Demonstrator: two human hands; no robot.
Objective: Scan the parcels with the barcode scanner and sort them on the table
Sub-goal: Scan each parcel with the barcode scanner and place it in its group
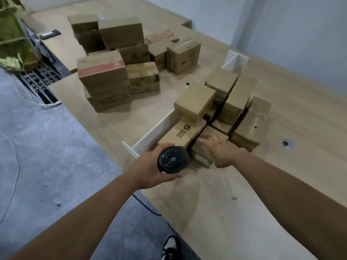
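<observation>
Left hand (pixel 150 171) gripping scanner (pixel 173 159), right hand (pixel 220 152) flat (fingers straight) on nearest parcel (pixel 203 147)

Both bare forearms reach toward twelve o'clock from the lower edge. The left hand (pixel 150 170) curls its fingers and thumb around a black barcode scanner (pixel 173 159). The right hand (pixel 223 153), at its three o'clock, extends straight fingers, slightly blurred, toward eleven o'clock.

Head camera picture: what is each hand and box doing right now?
Left hand: grips the black barcode scanner.
Right hand: fingers straight, resting on a small brown cardboard box.
Brown cardboard box with black print: lying flat beside the white divider.
Far brown cardboard boxes: stacked.
</observation>
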